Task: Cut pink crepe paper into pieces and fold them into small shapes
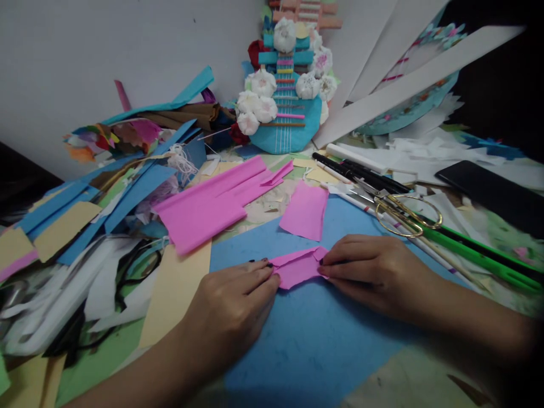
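Observation:
A small folded piece of pink paper lies on a blue sheet in front of me. My left hand pinches its left end with closed fingers. My right hand presses and pinches its right end, fingers together. Just behind it lies a loose pink paper rectangle. A larger pleated pink sheet rests to the left of that.
Gold-handled scissors, black pens and green sticks lie at right, with a black phone beyond. A blue paper guitar with white flowers leans on the wall. Blue, yellow and white paper scraps pile at left.

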A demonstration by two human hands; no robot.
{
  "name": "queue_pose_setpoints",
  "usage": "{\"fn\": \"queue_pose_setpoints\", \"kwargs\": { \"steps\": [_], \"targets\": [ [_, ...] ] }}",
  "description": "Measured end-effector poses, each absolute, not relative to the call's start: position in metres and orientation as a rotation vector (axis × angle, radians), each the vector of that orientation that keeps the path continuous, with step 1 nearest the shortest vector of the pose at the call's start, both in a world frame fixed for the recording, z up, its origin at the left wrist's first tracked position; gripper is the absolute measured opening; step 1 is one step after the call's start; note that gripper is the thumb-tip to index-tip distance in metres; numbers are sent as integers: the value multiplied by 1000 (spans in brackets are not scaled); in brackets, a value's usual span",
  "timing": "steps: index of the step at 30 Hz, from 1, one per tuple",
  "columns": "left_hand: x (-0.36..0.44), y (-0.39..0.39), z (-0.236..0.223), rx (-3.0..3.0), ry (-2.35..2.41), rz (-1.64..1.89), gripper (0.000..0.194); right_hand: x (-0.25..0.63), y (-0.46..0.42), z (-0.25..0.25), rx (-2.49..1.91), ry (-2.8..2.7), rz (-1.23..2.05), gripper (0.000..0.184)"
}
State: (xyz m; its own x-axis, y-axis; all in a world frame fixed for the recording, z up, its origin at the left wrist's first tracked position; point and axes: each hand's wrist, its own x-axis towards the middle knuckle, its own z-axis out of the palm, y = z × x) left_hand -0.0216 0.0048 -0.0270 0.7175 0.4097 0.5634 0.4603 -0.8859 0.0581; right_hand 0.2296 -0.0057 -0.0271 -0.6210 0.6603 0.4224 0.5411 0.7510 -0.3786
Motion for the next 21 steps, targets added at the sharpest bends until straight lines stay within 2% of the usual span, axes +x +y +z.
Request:
{"fn": "queue_pose_setpoints", "kwargs": {
  "steps": [21],
  "targets": [
    [-21, -2, -30, -2782, -725, -769, 19, 231, -8, -24, -945, -2489, 265, 21]
  ]
}}
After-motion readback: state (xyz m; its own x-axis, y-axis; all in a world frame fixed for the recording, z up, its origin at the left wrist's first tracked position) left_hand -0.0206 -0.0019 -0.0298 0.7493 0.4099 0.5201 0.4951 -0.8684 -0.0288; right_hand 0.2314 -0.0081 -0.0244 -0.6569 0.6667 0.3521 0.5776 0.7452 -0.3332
